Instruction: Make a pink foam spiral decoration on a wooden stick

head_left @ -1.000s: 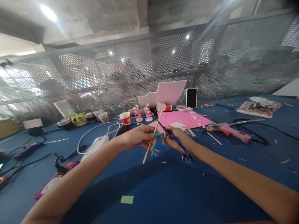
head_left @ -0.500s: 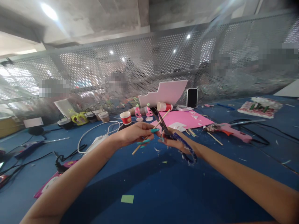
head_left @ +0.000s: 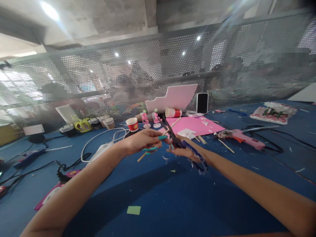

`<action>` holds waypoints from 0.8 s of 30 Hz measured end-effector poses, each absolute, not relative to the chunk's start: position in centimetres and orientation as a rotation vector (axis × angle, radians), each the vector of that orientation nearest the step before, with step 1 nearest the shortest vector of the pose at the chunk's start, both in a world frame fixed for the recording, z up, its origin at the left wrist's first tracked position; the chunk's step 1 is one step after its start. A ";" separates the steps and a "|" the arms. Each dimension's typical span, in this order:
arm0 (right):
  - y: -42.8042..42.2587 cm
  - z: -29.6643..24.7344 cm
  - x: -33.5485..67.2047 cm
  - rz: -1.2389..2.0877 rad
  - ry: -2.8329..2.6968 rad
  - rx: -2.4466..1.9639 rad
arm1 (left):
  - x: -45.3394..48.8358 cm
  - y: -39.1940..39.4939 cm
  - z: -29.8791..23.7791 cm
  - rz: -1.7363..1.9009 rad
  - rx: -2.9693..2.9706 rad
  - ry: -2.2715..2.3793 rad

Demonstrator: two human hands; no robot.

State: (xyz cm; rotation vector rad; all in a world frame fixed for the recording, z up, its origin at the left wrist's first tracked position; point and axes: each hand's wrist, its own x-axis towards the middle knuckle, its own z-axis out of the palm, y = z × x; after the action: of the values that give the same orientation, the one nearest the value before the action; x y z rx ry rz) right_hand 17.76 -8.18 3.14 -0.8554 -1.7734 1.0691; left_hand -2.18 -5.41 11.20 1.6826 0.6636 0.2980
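My left hand (head_left: 146, 141) pinches a thin wooden stick (head_left: 141, 157) that slants up to the right past the fingers. In my right hand (head_left: 184, 149) is a pair of scissors (head_left: 195, 152) with blue handles, gripped around the loops. The dark blades point up and to the left and cross the stick just beyond my left fingertips. Whether the blades press on the stick I cannot tell. Both hands hang close together over the blue table (head_left: 158, 191). Behind them lies a pink sheet (head_left: 209, 127) with white scraps (head_left: 187, 133) on it.
A pink glue gun (head_left: 249, 140) lies at right, near a white-and-red foam piece (head_left: 273, 113). Paper cups (head_left: 132, 124), small pink figures (head_left: 156, 118) and a phone (head_left: 202, 103) stand at the back. Cables and a pink power strip (head_left: 51, 194) lie at left.
The stick's lower end has shifted slightly left and up. Both hands keep nearly the same place, the scissors still across the stick. The view has shifted a little.
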 end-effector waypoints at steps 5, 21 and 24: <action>-8.4 3.3 17.8 1.122 -1.752 -0.833 | -2.3 -5.4 11.3 0.259 1.697 0.675; -8.1 3.1 18.1 0.846 -1.873 -0.987 | -2.1 -5.6 11.4 0.251 1.896 0.788; -8.4 3.8 18.0 0.728 -1.903 -1.062 | -2.2 -5.6 11.5 0.231 1.924 0.792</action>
State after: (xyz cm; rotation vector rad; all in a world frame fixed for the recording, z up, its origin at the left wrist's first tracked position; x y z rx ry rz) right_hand 17.99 -8.36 3.77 -1.0624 -1.9030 0.7282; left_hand -2.24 -5.60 11.53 1.9237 0.7924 0.2308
